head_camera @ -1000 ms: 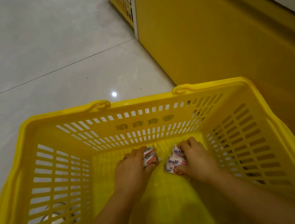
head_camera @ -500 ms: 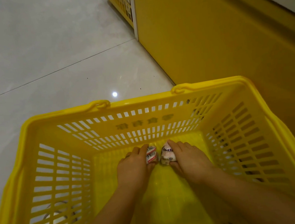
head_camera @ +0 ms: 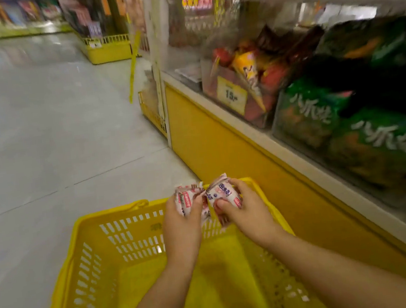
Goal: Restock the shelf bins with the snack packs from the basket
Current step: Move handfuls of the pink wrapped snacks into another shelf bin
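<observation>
2 snack pks [head_camera: 223, 194] above yellow basket [head_camera: 112, 212]

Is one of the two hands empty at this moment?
No, the left hand grips snack packs and the right hand grips other snack packs, both above the far rim of the yellow basket.

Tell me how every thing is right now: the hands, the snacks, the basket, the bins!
Left hand: grips left snack pack, above the basket's far rim.
Right hand: grips right snack pack, beside it.
Basket: upright on the floor.
Green-pack bin: packed full.
Red-pack bin: holds packs, price tag in front.
</observation>
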Demonstrator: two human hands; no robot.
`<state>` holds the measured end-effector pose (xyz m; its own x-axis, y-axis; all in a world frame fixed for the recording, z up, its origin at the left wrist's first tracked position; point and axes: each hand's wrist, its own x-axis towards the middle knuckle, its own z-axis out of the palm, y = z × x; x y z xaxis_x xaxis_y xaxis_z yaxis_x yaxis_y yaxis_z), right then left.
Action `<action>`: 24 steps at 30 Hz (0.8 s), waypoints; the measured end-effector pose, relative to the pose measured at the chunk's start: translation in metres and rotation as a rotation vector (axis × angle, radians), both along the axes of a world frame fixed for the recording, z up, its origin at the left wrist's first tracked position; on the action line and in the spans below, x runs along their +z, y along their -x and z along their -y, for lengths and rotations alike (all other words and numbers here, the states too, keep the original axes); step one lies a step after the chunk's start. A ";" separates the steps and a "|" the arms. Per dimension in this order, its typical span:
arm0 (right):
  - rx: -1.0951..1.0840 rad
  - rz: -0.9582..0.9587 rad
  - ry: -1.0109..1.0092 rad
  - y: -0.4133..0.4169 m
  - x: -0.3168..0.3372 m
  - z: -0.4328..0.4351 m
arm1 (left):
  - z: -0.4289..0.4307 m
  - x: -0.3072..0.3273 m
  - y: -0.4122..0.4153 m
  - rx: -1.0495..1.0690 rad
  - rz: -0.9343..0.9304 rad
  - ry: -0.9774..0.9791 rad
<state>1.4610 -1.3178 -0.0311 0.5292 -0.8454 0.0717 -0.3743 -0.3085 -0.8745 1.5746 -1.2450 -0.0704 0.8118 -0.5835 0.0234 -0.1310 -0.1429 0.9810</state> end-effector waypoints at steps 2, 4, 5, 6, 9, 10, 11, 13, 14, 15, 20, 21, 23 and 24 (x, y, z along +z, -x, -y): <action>-0.012 0.053 0.122 0.008 0.044 -0.016 | 0.005 0.047 0.019 0.000 -0.102 0.171; -0.008 0.096 0.239 0.022 0.085 -0.030 | 0.007 0.091 0.038 -0.050 -0.207 0.301; -0.001 0.127 0.273 0.030 0.105 -0.035 | 0.007 0.110 0.047 -0.081 -0.217 0.340; 0.008 0.153 0.300 0.040 0.125 -0.041 | 0.006 0.128 0.056 -0.113 -0.209 0.378; 0.014 0.179 0.368 0.074 0.183 -0.049 | 0.003 0.179 0.081 -0.196 -0.101 0.480; 0.011 0.190 0.379 0.085 0.201 -0.051 | 0.002 0.196 0.089 -0.236 -0.063 0.505; -0.003 0.211 0.373 0.096 0.219 -0.052 | 0.001 0.212 0.097 -0.295 -0.064 0.527; -0.060 0.282 0.322 0.118 0.251 -0.056 | -0.003 0.245 0.114 -0.411 -0.143 0.587; -0.096 0.325 0.301 0.128 0.265 -0.059 | -0.004 0.260 0.122 -0.437 -0.167 0.621; -0.131 0.368 0.300 0.139 0.279 -0.062 | -0.005 0.273 0.130 -0.442 -0.164 0.638; -0.257 0.469 0.451 0.188 0.337 -0.077 | -0.010 0.332 0.182 -0.620 -0.175 0.699; -0.244 0.461 0.458 0.198 0.347 -0.080 | -0.011 0.342 0.192 -0.659 -0.169 0.709; -0.223 0.418 0.477 0.220 0.367 -0.085 | -0.015 0.358 0.208 -0.724 -0.142 0.712; -0.210 0.388 0.505 0.231 0.378 -0.089 | -0.017 0.365 0.213 -0.750 -0.136 0.708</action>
